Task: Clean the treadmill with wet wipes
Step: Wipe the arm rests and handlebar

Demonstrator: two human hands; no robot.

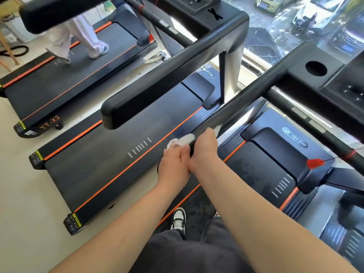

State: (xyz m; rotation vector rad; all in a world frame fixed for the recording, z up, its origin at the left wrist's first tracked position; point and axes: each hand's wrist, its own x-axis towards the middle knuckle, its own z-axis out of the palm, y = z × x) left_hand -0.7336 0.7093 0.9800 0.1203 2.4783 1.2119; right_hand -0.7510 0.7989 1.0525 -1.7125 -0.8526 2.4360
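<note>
1. I stand on the belt of my treadmill (275,150), turned toward its left edge. My shoe (178,219) is near the orange stripe along that side.
2. Both hands meet at the near end of the left handrail (246,99), the black bar that slopes up toward the console. This is the part I judge I am cleaning now.
3. The wet wipe (184,139) is draped over the top of that rail. It shows as a crumpled white patch between my hands, and a small tip pokes out beyond my right knuckles.
4. My left hand (173,164) sits at the rail's very end, its fingers curled in and pinching the loose near part of the wipe. I think this keeps the cloth from bunching or sliding off.
5. My right hand (204,152) wraps over the rail just beside it and touches the left. Its fingers are closed around the bar with the wipe trapped underneath, so the damp cloth is pressed against the surface.
6. The fingertips of both hands are hidden on the far side of the rail, so I cannot tell how tightly they close.
7. The long upper stretch of the rail still seems to need wiping.
8. The neighbouring treadmill (110,160) lies just past my left edge, and a red safety clip (315,163) hangs by my console.
</note>
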